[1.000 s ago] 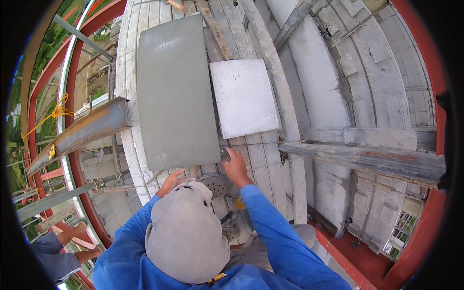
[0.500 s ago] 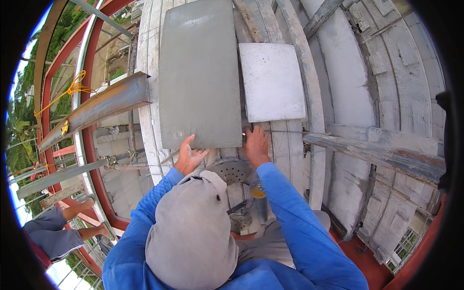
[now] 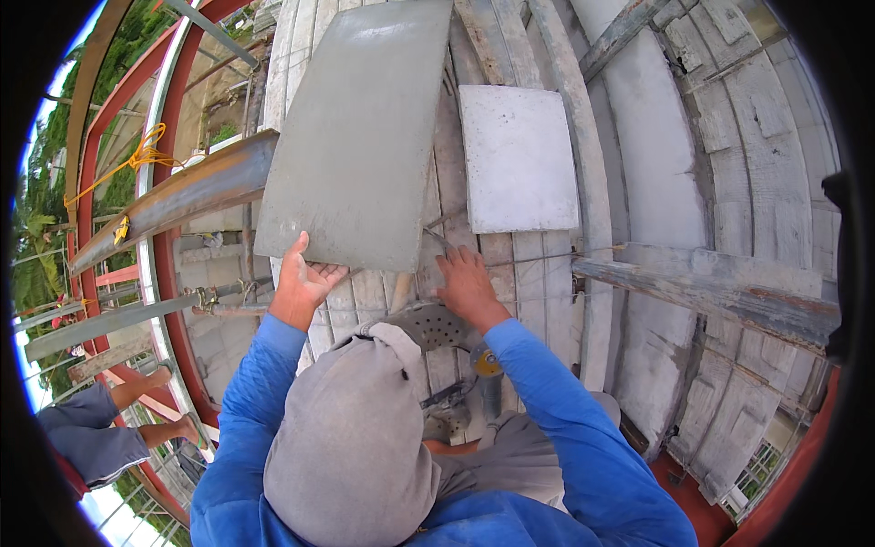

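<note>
A large smooth grey board [image 3: 355,137] lies slanted on the whitish planks in front of me. My left hand [image 3: 308,284] grips its near edge toward the left corner, thumb on top and fingers beneath. Just off the board's near right corner is my right hand [image 3: 472,290], fingers reaching forward and slightly apart, clear of the board. A thin metal strip [image 3: 437,239] ends at its fingertips; I cannot tell whether they touch it. Between my legs stands an angle grinder [image 3: 489,376] with a yellow disc, close to my dark perforated clog [image 3: 427,325].
A smaller pale slab [image 3: 519,159] lies right of the grey board. A rusty steel beam [image 3: 182,196] juts in from the left, and a weathered pole [image 3: 702,292] crosses at the right. Another person's legs [image 3: 137,424] show at lower left among red framing.
The grey board has turned and its near end has swung left, with my left hand moving along. My right hand has come away from its edge, and the thin metal strip now shows.
</note>
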Available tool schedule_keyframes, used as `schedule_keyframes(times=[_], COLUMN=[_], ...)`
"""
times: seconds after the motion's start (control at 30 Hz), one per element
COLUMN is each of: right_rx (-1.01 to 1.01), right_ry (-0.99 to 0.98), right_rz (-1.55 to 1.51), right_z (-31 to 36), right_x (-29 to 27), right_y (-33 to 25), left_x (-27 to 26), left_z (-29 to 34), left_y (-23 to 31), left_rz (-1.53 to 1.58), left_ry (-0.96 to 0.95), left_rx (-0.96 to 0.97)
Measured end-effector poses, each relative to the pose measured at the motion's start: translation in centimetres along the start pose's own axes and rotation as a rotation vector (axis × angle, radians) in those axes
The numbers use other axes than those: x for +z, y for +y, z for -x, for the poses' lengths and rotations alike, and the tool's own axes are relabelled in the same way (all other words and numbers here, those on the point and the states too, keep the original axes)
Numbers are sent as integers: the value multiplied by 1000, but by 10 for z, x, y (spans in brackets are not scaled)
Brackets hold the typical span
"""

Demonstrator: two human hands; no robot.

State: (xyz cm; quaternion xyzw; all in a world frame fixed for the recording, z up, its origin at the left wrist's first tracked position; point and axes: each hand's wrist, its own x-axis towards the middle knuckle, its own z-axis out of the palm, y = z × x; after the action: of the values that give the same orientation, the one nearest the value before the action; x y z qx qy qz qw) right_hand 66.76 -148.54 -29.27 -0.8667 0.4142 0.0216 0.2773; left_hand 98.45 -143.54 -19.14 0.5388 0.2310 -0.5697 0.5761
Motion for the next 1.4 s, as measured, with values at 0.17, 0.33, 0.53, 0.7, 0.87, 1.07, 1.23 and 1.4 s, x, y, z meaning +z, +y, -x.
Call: schedule_keyframes(times=[0.17,0.33,0.53,0.7,0.87,1.07,1.23,1.4], right_rx=[-224,-77,13,-89,-245,-218,-206,26], right_ry=[184,145,254,292,236,130,72,101], right_rz=[-140,-322,-632,-547,-168,-150,120,46], right_z=[-65,-116,-136,-130,-89,-52,-7,52], right_x=[76,104,138,142,96,66,30,3], right_y=[-43,-83,-103,-90,-52,-31,-18,16], left_x=[29,42,48,47,38,23,17,8], left_z=[32,48,49,38,26,-20,-64,-94], left_y=[19,10,10,9,-2,-32,-63,-89], left_rz=[-30,-54,-46,-82,-79,12,54,122], left_ry=[-36,-70,-22,-43,-6,5,6,25], left_rx=[2,39,29,20,30,-73,-132,-138])
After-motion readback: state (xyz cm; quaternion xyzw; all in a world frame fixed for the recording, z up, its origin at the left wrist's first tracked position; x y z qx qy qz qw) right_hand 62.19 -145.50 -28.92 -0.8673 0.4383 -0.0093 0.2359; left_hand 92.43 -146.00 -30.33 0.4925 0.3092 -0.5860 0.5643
